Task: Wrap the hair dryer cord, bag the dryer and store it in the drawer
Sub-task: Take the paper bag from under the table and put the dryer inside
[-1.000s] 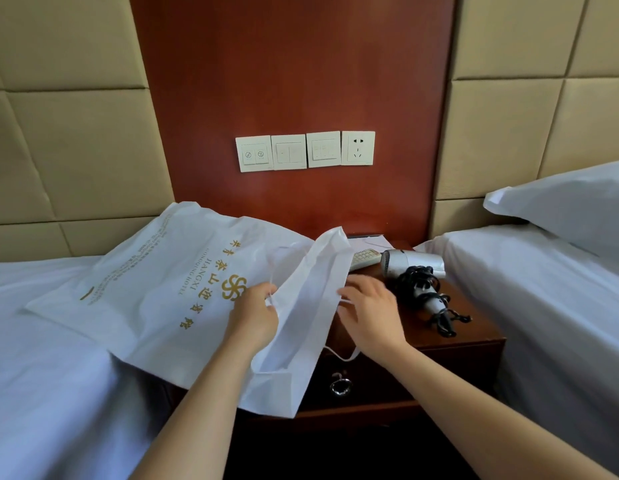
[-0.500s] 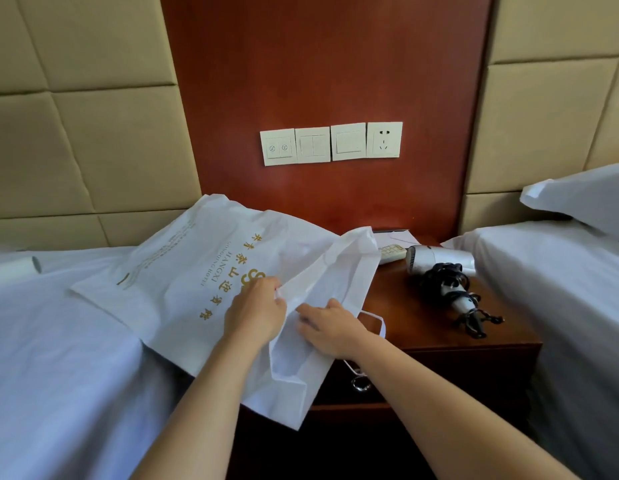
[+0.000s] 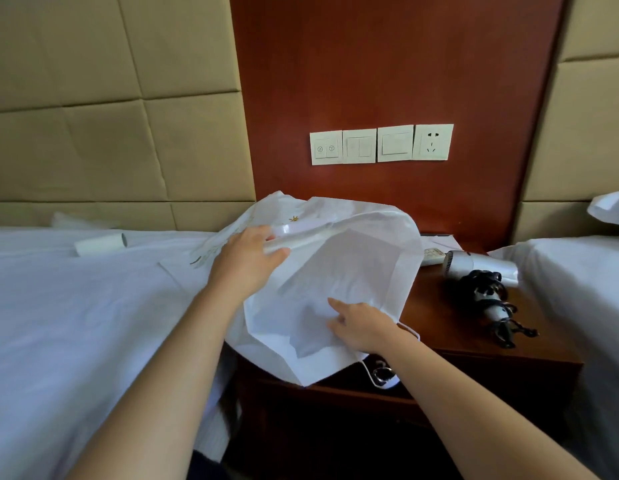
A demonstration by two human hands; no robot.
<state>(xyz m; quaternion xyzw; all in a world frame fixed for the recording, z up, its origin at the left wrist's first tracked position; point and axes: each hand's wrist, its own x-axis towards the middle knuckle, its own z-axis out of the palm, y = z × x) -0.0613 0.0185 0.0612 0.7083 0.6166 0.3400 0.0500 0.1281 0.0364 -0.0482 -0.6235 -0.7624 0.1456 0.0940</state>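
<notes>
A white bag (image 3: 349,271) with gold print lies across the left bed's edge and the nightstand, its mouth spread wide toward me. My left hand (image 3: 247,259) grips the bag's upper rim and lifts it. My right hand (image 3: 361,323) pinches the lower rim at the mouth. The white hair dryer (image 3: 481,271) lies on the nightstand (image 3: 450,327) to the right of the bag, its black cord (image 3: 498,306) coiled around the handle. The drawer front (image 3: 335,403) under the top is shut, and its metal ring pull (image 3: 380,372) peeks out below the bag.
A white remote (image 3: 432,255) and papers lie behind the dryer. Wall switches and a socket (image 3: 434,142) sit above the nightstand. White beds flank it on both sides; a white roll (image 3: 100,244) lies on the left bed and a pillow (image 3: 612,209) on the right.
My left hand has lifted the bag's upper rim and my right hand has pulled the lower rim down, so the mouth now gapes. The view has shifted left.
</notes>
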